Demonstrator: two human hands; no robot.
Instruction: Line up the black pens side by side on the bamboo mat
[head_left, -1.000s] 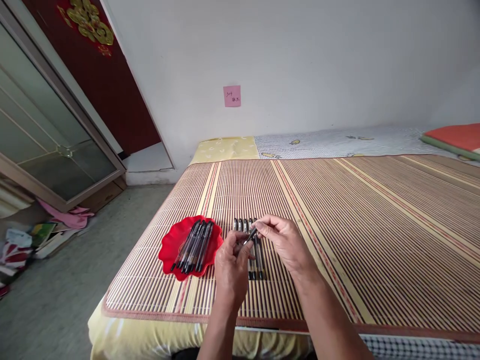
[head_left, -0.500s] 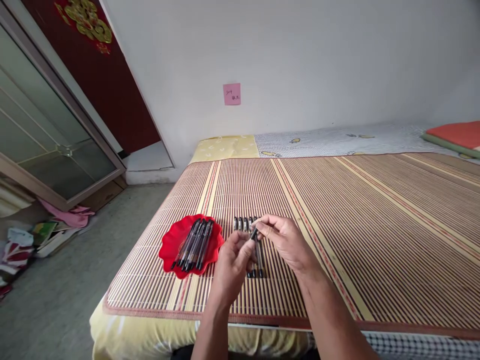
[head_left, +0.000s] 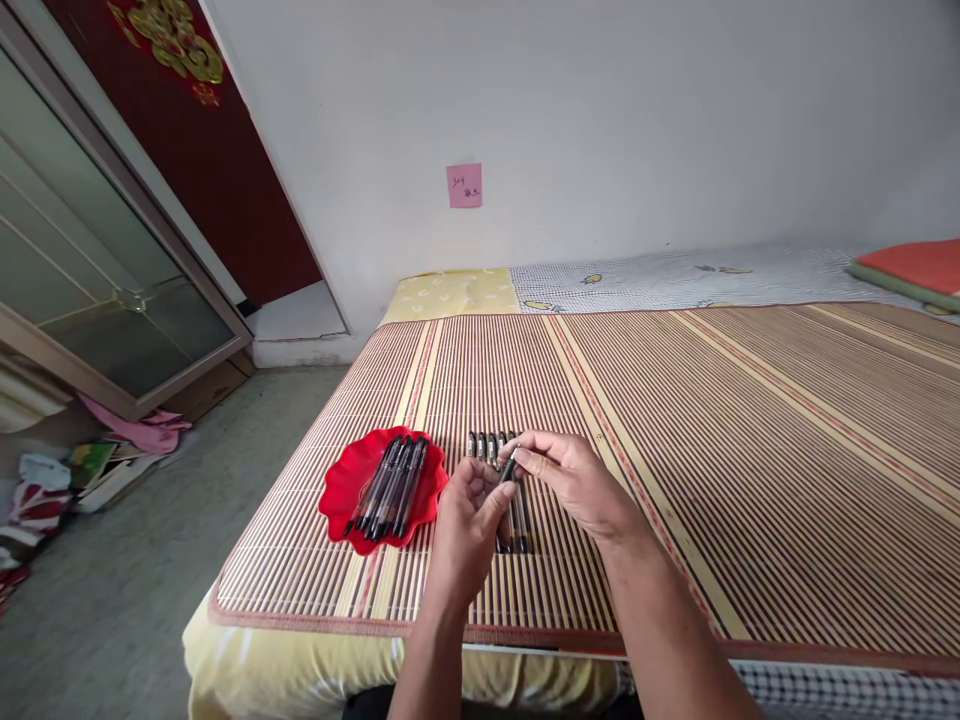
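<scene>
A pen with a dark grip (head_left: 508,467) is held slantwise above the mat between both hands. My left hand (head_left: 469,520) has its thumb and fingers closed round the barrel. At the upper end, my right hand (head_left: 574,485) pinches the tip between thumb and forefinger. Beneath and behind the hands lies a row of several black-capped pens (head_left: 481,445), partly covered by the fingers. Left of my left hand stands a red scalloped plate (head_left: 334,490) bearing a bundle of several dark clear-barrelled pens (head_left: 391,490).
A striped bamboo mat (head_left: 675,450) covers the bed, whose yellow sheet (head_left: 300,670) hangs at the near edge. Folded orange-and-green cloth (head_left: 911,268) lies far right. A pink note (head_left: 464,186) is stuck on the wall. Left are a glass-panelled door (head_left: 97,260) and clutter on the floor.
Both hands stay in nearly the same place on the pen. The right fingertips have shifted slightly at its upper end, where a lighter tip now shows.
</scene>
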